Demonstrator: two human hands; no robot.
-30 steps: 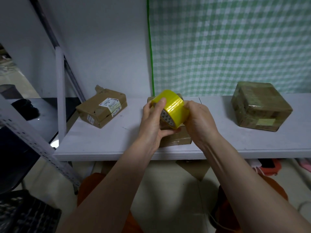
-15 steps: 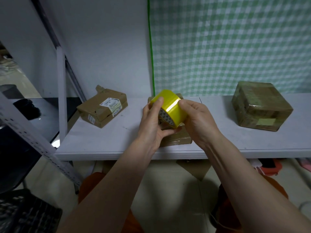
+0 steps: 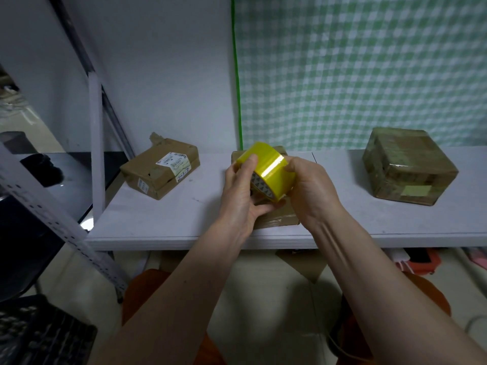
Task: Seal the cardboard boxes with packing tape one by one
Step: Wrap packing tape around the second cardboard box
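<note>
A yellow roll of packing tape is held up over the middle cardboard box, which lies on the white table and is mostly hidden behind my hands. My left hand grips the roll from the left, thumb under it and fingers on its top. My right hand holds the roll's right side, fingertips on the tape's surface. A flat box with a shipping label lies at the left. A larger taped box sits at the right.
A green checked cloth hangs behind the table. A grey metal rack upright and slotted rail stand at the left. A dark crate is on the floor at bottom left; orange items lie under the table.
The roll has turned a little in my hands and sits slightly lower. My right fingertips have slid over the tape's surface. The boxes have not moved.
</note>
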